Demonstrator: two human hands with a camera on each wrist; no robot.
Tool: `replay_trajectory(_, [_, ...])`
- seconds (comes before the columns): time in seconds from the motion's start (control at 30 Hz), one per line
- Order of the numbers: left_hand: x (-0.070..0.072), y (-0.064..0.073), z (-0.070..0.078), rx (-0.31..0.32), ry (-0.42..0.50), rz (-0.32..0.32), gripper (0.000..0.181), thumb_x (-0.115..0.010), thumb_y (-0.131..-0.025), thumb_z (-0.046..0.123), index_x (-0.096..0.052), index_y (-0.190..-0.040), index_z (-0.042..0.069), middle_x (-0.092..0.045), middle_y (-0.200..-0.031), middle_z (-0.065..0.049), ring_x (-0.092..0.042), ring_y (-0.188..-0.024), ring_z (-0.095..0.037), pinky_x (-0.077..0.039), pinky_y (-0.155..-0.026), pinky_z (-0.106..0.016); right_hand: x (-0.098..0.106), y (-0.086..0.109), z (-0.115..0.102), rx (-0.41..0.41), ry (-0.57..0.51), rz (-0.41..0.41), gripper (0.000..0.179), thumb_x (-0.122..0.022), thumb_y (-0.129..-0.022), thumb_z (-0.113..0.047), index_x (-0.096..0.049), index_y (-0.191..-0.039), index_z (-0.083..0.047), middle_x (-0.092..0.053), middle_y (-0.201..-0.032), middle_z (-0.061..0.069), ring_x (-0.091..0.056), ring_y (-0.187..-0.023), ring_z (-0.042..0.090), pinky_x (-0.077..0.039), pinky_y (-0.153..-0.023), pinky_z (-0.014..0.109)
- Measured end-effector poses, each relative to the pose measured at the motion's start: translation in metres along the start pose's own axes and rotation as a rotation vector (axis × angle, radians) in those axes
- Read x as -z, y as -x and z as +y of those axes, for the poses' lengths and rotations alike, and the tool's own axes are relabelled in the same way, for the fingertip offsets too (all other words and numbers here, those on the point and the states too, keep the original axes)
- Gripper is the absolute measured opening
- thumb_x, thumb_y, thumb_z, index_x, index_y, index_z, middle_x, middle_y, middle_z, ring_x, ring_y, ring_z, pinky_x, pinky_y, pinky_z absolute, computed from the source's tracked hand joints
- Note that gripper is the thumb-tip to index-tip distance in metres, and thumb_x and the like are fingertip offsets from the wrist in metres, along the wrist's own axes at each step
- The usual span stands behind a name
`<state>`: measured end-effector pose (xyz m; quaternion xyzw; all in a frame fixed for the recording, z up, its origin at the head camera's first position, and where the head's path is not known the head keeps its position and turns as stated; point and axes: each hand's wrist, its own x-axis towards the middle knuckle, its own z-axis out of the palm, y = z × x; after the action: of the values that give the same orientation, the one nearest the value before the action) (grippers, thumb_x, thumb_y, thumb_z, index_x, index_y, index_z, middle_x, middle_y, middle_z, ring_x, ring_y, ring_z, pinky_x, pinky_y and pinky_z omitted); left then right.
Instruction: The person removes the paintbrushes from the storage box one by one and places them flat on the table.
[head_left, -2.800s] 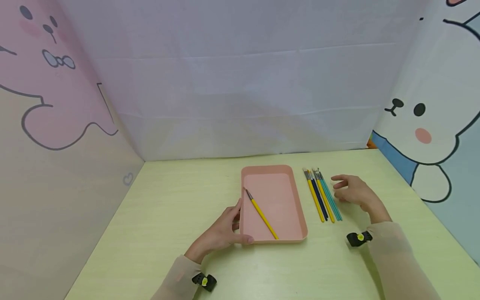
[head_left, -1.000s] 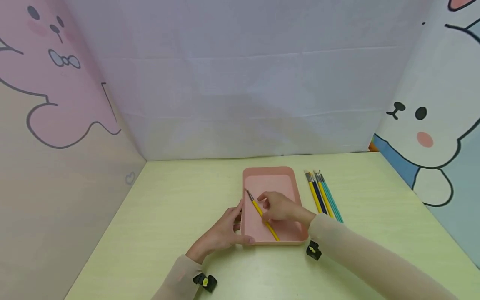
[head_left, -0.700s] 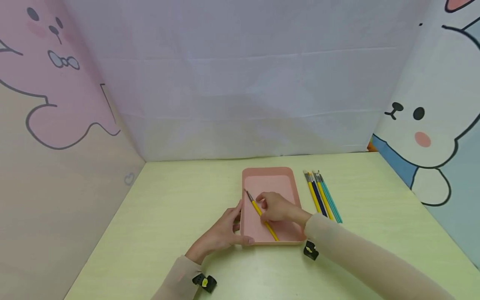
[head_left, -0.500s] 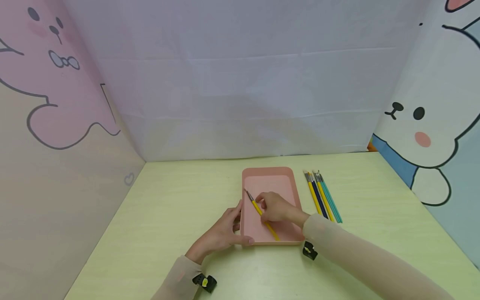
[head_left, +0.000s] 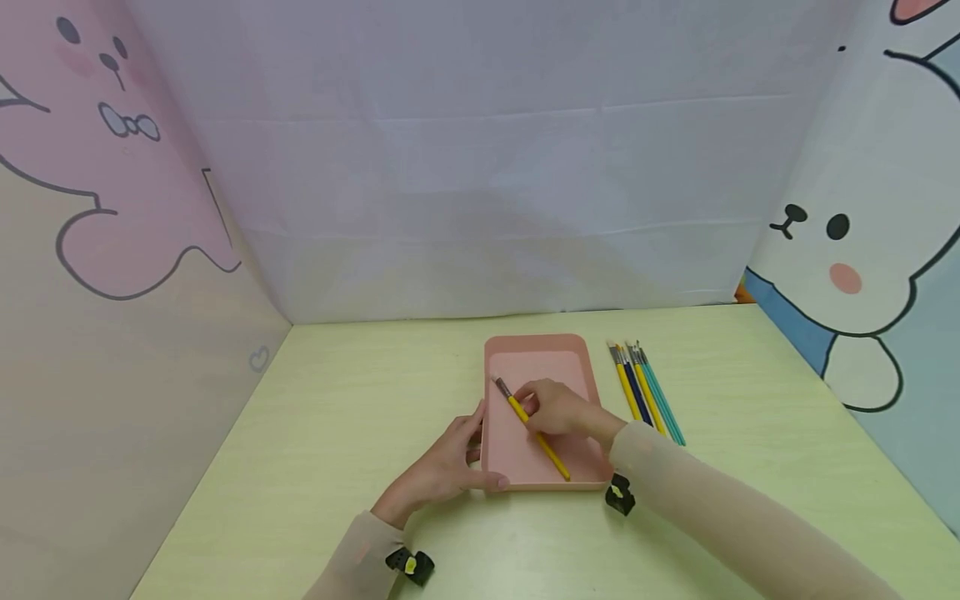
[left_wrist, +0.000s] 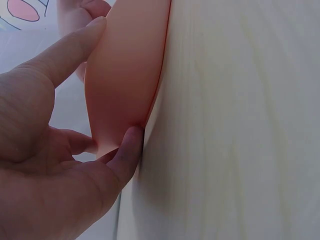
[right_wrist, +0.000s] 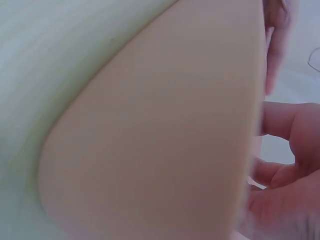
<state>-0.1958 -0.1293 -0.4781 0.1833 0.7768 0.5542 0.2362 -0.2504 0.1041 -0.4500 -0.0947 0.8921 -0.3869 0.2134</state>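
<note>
A shallow pink tray (head_left: 540, 360) lies on the table. At its lower left corner my left hand (head_left: 441, 469) grips the wall, thumb at the front and fingers along the left side; the left wrist view shows fingertips against the tray's outer wall (left_wrist: 127, 75). Over the tray, my right hand (head_left: 558, 410) pinches a yellow paintbrush (head_left: 553, 457) near the middle of its handle. The brush slants, with its bristles toward the upper left. In the right wrist view the tray's wall (right_wrist: 150, 125) hides the brush and part of the right hand (right_wrist: 295, 195).
Several paintbrushes (head_left: 643, 387) with yellow, dark blue and teal handles lie side by side to the right of the tray; the right sleeve (head_left: 697, 483) covers some lower ends. Printed fabric walls (head_left: 525, 208) stand behind and on both sides of the pale table (head_left: 375, 375).
My right hand came from beside the loose brushes to the yellow paintbrush in the tray. Within the last half second the brush shifted slightly right in its grip. The left hand stayed put.
</note>
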Motion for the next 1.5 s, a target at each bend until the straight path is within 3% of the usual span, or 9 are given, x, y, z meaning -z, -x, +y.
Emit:
replay_trajectory(0.2, [-0.001,-0.001,0.000,0.005,0.009,-0.003,0.123,-0.090,-0.088,0.016,0.000,-0.172,0.021,-0.028,-0.156,-0.019,-0.050,-0.146,-0.032,-0.052,-0.114,-0.037,0.009,-0.001,0.008,0.001,-0.150,-0.035,0.059,-0.073,-0.085,0.007,-0.061,-0.142,0.000,-0.065,-0.112,0.013,-0.064,-0.082,0.021,-0.060,-0.069,0.028])
replay_trajectory(0.37, [0.000,-0.001,0.000,-0.009,0.008,-0.003,0.123,-0.090,-0.088,0.014,-0.001,-0.172,0.021,-0.029,-0.156,-0.019,-0.048,-0.146,-0.030,-0.049,-0.117,-0.037,0.022,0.001,0.010,0.019,-0.165,-0.042,0.065,-0.070,-0.084,0.003,-0.058,-0.147,0.000,-0.064,-0.120,0.016,-0.064,-0.083,0.021,-0.058,-0.069,0.027])
replay_trajectory(0.73, [0.001,-0.001,-0.005,-0.029,0.007,-0.012,0.124,-0.090,-0.088,0.016,0.001,-0.172,0.019,-0.025,-0.159,-0.019,-0.046,-0.148,-0.031,-0.048,-0.118,-0.035,0.064,0.016,0.018,0.056,-0.395,-0.047,0.069,-0.062,-0.093,0.002,-0.043,-0.159,-0.001,-0.052,-0.137,0.029,-0.063,-0.092,0.027,-0.060,-0.077,0.038])
replay_trajectory(0.9, [0.001,-0.002,-0.007,-0.027,0.005,-0.009,0.126,-0.091,-0.087,0.018,0.001,-0.172,0.019,-0.025,-0.160,-0.020,-0.045,-0.148,-0.031,-0.048,-0.118,-0.035,0.078,0.024,0.024,0.055,-0.423,-0.015,0.068,-0.061,-0.096,0.001,-0.041,-0.161,-0.005,-0.047,-0.144,0.030,-0.064,-0.104,0.034,-0.063,-0.083,0.036])
replay_trajectory(1.17, [0.001,-0.002,-0.006,-0.028,0.029,-0.011,0.126,-0.091,-0.087,0.014,0.002,-0.171,0.019,-0.024,-0.159,-0.022,-0.046,-0.147,-0.035,-0.051,-0.115,-0.038,0.097,0.034,0.039,0.036,-0.378,0.084,0.071,-0.065,-0.098,-0.001,-0.037,-0.163,-0.003,-0.046,-0.147,0.029,-0.059,-0.123,0.044,-0.063,-0.098,0.044])
replay_trajectory(1.5, [0.001,-0.001,-0.005,-0.027,0.035,-0.014,0.125,-0.090,-0.087,0.012,0.002,-0.171,0.020,-0.024,-0.159,-0.021,-0.044,-0.149,-0.035,-0.050,-0.115,-0.036,0.121,0.055,0.067,0.006,-0.309,0.179,0.072,-0.062,-0.101,-0.003,-0.032,-0.165,-0.002,-0.042,-0.150,0.030,-0.062,-0.115,0.038,-0.064,-0.094,0.041])
